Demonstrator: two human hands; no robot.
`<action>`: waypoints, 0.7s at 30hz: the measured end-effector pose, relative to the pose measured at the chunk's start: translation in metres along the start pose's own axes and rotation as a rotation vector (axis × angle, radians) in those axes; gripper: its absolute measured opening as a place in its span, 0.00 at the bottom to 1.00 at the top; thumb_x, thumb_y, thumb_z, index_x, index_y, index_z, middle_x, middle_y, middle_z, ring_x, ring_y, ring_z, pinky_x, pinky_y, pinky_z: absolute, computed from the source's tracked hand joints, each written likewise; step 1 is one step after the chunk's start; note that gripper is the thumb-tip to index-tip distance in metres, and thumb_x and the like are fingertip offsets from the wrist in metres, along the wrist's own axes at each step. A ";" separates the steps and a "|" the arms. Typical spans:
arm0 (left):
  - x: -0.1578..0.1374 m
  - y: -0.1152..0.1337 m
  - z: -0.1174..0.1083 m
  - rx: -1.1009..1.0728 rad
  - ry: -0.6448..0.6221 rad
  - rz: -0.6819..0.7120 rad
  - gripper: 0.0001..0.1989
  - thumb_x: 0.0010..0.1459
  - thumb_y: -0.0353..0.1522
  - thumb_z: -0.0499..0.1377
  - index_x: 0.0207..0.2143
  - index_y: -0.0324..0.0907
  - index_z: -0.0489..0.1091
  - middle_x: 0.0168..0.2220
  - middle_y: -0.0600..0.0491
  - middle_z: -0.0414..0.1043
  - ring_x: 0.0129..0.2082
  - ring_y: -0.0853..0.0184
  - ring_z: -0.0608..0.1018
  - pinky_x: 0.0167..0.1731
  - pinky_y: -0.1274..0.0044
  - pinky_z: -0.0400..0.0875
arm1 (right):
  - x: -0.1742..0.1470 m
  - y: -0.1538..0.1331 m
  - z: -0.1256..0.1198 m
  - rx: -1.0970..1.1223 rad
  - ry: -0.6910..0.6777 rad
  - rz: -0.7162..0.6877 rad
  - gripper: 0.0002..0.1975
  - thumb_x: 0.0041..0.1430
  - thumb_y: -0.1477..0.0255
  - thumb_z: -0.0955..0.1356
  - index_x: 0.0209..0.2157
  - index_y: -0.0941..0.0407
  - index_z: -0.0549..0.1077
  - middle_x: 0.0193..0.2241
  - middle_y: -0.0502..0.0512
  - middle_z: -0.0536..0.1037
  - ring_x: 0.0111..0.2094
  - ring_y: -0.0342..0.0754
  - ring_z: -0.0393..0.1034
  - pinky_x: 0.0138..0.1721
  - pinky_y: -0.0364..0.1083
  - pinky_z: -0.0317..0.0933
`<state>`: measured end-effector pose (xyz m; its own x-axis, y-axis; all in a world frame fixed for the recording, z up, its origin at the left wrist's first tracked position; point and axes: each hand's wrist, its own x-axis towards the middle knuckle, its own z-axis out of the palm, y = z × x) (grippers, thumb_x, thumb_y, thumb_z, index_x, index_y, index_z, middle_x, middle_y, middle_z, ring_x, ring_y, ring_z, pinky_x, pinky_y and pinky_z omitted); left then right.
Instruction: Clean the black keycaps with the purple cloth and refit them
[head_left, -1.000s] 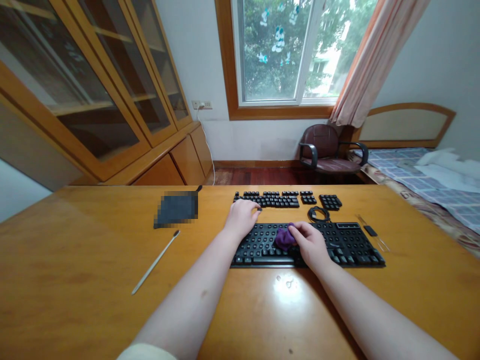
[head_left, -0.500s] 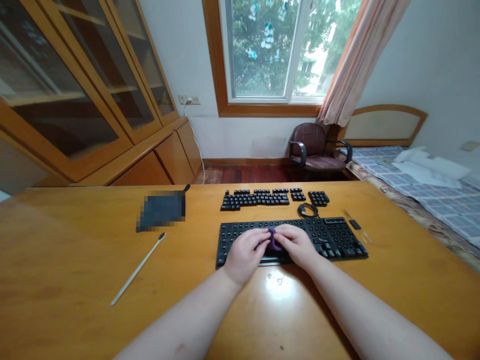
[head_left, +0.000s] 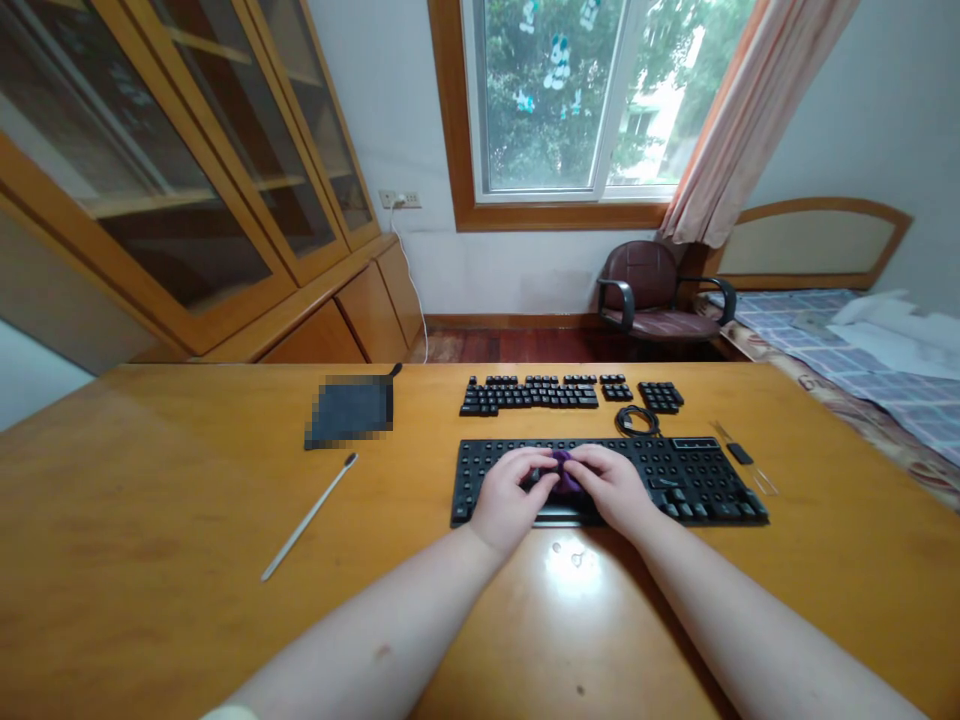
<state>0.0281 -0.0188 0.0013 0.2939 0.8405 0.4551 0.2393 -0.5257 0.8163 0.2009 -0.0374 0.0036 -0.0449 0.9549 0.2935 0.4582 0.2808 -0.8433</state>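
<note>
My left hand and my right hand meet over the middle of a black keyboard. Between their fingertips is a small, crumpled purple cloth, pinched from both sides. Whether something is wrapped inside it cannot be seen. Most key positions on the keyboard are bare, though several keycaps remain at its lower right. Behind it, loose black keycaps lie in rows, with a number-pad group to the right.
A coiled black cable lies behind the keyboard. To its right rests a keycap puller with wire ends. On the left are a long white-handled brush and a dark pouch, partly pixelated. A chair stands beyond the wooden table.
The view has turned slightly left, so everything sits further right. Both hands stay together on the purple cloth, with a small shift of the fingers.
</note>
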 end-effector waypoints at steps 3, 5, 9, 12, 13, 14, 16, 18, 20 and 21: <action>0.001 -0.001 0.000 -0.022 -0.005 -0.019 0.05 0.50 0.29 0.60 0.32 0.43 0.72 0.37 0.52 0.74 0.40 0.67 0.75 0.45 0.72 0.70 | 0.000 0.001 -0.002 0.050 0.088 0.006 0.14 0.58 0.65 0.62 0.35 0.55 0.76 0.34 0.58 0.77 0.38 0.50 0.70 0.43 0.50 0.63; 0.000 -0.001 -0.001 -0.032 -0.019 -0.021 0.05 0.50 0.29 0.60 0.32 0.43 0.72 0.36 0.52 0.74 0.39 0.67 0.74 0.44 0.72 0.70 | 0.000 0.001 -0.003 0.076 0.031 -0.022 0.14 0.58 0.66 0.62 0.39 0.54 0.76 0.38 0.58 0.77 0.41 0.51 0.70 0.45 0.50 0.62; 0.000 -0.003 0.000 -0.071 -0.020 -0.031 0.04 0.49 0.28 0.61 0.31 0.43 0.72 0.36 0.51 0.73 0.39 0.67 0.74 0.44 0.73 0.70 | 0.002 0.002 -0.002 0.100 -0.135 -0.053 0.14 0.55 0.67 0.65 0.43 0.51 0.74 0.39 0.56 0.76 0.41 0.50 0.70 0.45 0.50 0.63; 0.001 -0.005 0.001 -0.114 0.013 -0.089 0.03 0.48 0.29 0.62 0.29 0.42 0.72 0.35 0.51 0.72 0.37 0.68 0.74 0.39 0.75 0.72 | 0.003 0.003 -0.003 0.128 -0.154 -0.038 0.13 0.53 0.67 0.67 0.42 0.51 0.75 0.38 0.55 0.76 0.40 0.49 0.71 0.45 0.49 0.63; 0.001 -0.006 0.001 -0.115 0.015 -0.110 0.03 0.47 0.29 0.62 0.28 0.42 0.72 0.33 0.52 0.72 0.35 0.68 0.75 0.37 0.76 0.72 | 0.004 0.003 -0.003 0.131 -0.154 -0.033 0.13 0.53 0.67 0.67 0.41 0.51 0.76 0.38 0.55 0.76 0.40 0.49 0.71 0.45 0.49 0.63; 0.001 -0.006 0.001 -0.112 0.014 -0.127 0.03 0.47 0.30 0.63 0.28 0.42 0.72 0.31 0.53 0.72 0.34 0.68 0.75 0.36 0.76 0.72 | 0.004 0.003 -0.003 0.131 -0.156 -0.032 0.13 0.52 0.67 0.68 0.41 0.51 0.76 0.38 0.55 0.77 0.39 0.49 0.71 0.45 0.49 0.63; 0.002 -0.006 0.001 -0.109 0.007 -0.151 0.02 0.47 0.29 0.62 0.27 0.42 0.73 0.29 0.54 0.73 0.31 0.69 0.75 0.36 0.76 0.72 | 0.004 0.002 -0.004 0.122 -0.164 -0.037 0.13 0.52 0.67 0.68 0.40 0.51 0.76 0.37 0.55 0.77 0.39 0.49 0.71 0.44 0.48 0.63; 0.002 -0.005 0.001 -0.121 0.007 -0.168 0.02 0.48 0.29 0.61 0.27 0.42 0.74 0.28 0.54 0.74 0.31 0.69 0.76 0.36 0.76 0.72 | 0.003 0.000 -0.004 0.099 -0.176 -0.043 0.13 0.53 0.66 0.67 0.41 0.51 0.76 0.37 0.55 0.77 0.39 0.48 0.70 0.44 0.48 0.63; 0.002 -0.005 0.001 -0.127 0.006 -0.179 0.03 0.49 0.28 0.60 0.27 0.42 0.74 0.28 0.54 0.75 0.31 0.69 0.76 0.36 0.75 0.72 | 0.002 -0.001 -0.004 0.072 -0.183 -0.047 0.13 0.54 0.66 0.66 0.41 0.51 0.75 0.37 0.55 0.77 0.39 0.48 0.70 0.44 0.48 0.63; 0.003 -0.005 0.001 -0.126 0.006 -0.182 0.03 0.49 0.28 0.60 0.27 0.42 0.74 0.28 0.54 0.75 0.31 0.69 0.76 0.36 0.76 0.72 | 0.002 -0.002 -0.003 0.061 -0.187 -0.050 0.13 0.54 0.65 0.66 0.42 0.50 0.75 0.37 0.55 0.77 0.38 0.48 0.70 0.44 0.49 0.63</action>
<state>0.0284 -0.0144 -0.0015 0.2512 0.9209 0.2981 0.1703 -0.3452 0.9229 0.2030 -0.0363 0.0073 -0.2327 0.9393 0.2520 0.3969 0.3283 -0.8571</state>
